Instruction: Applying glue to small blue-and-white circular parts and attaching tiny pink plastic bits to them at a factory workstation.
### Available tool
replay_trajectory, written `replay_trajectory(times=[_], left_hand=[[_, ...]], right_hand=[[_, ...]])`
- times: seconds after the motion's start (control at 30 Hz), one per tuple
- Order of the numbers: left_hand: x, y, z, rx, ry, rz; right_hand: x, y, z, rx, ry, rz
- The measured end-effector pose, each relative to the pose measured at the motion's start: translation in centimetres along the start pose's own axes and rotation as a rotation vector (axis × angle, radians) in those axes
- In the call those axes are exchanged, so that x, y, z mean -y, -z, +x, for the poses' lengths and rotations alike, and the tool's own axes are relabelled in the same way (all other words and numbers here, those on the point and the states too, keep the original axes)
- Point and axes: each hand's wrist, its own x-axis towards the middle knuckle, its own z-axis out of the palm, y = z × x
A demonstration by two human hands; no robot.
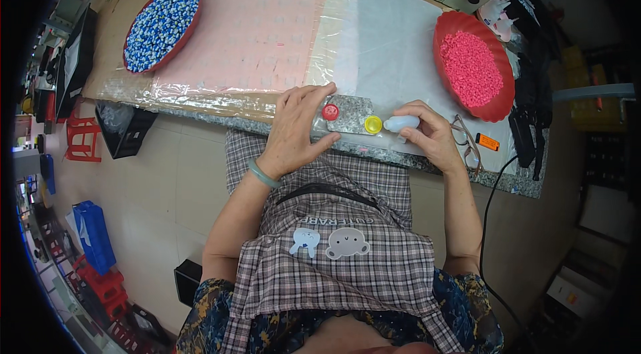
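Note:
My left hand point(294, 125) rests at the table's near edge with its thumb and fingers spread, holding nothing. Between the thumb and fingers, just to their right, lies a small round red cap-like piece point(330, 112). A round yellow cap-like piece point(373, 125) sits farther right on the bare granite patch point(348, 113). My right hand point(431, 133) is closed around a small pale squeeze bottle point(399, 123). The bottle is tilted, its narrow end pointing left toward the yellow piece. Whether the tip touches that piece, I cannot tell.
A red bowl of pink pellets point(509, 97) stands at the right, a red bowl of blue-and-white pieces point(194, 22) at the far left. Eyeglasses point(473, 153) and an orange-and-black box point(488, 142) lie beside my right hand. A black cable point(492, 197) hangs over the edge.

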Motion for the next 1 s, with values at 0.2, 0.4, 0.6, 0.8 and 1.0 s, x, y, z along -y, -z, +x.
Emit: replay_trajectory(times=[0.2, 0.4, 0.6, 0.8, 1.0], left_hand=[[0.1, 0.0, -0.1, 0.001, -0.001, -0.017], [0.2, -0.1, -0.1, -0.016, -0.011, -0.025], [0.2, -0.1, -0.2, -0.034, -0.010, -0.021], [0.4, -0.1, -0.3, -0.013, 0.003, -0.014], [0.4, -0.2, -0.3, -0.016, 0.000, -0.030]], right_hand=[[0.2, 0.4, 0.2, 0.046, 0.013, -0.180], [1.1, 0.1, 0.4, 0.044, -0.032, -0.213], [1.3, -0.2, 0.7, 0.056, -0.027, -0.293], [0.8, -0.2, 0.9, 0.060, -0.020, -0.282], [1.0, -0.1, 0.8, 0.063, -0.086, -0.219]])
